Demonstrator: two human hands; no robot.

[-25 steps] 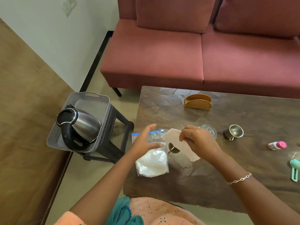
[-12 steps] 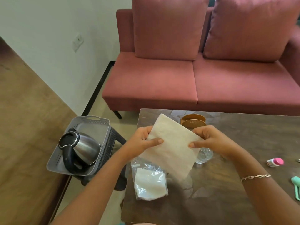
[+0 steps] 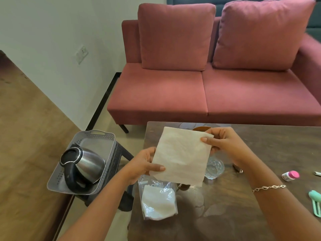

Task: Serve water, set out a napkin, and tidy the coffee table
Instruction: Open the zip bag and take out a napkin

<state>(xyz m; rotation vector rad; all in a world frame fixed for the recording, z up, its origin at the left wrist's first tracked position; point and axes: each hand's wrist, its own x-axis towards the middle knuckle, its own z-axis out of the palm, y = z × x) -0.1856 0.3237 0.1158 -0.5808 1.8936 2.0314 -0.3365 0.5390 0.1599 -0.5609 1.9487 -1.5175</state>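
Observation:
Both hands hold an unfolded white napkin (image 3: 182, 155) spread flat above the dark coffee table (image 3: 271, 153). My left hand (image 3: 143, 164) pinches its lower left edge; my right hand (image 3: 224, 141) pinches its upper right corner. Under the napkin lies a clear plastic bag of napkins (image 3: 159, 200) at the table's left edge. A clear glass (image 3: 214, 168) stands just right of the napkin, partly hidden by it. The wooden napkin holder (image 3: 201, 128) peeks out behind the napkin's top edge. A steel kettle (image 3: 85, 165) sits in a grey tray (image 3: 100, 141) on a stool to the left.
A pink-capped small bottle (image 3: 291, 175) and a mint green tool (image 3: 315, 202) lie at the table's right. A metal object (image 3: 238, 168) shows partly under my right wrist. A pink sofa (image 3: 199, 91) stands behind the table. The stool (image 3: 121, 157) stands close to the table's left side.
The napkin came out of the bag and both hands raised and spread it open. The view tilted up toward the sofa.

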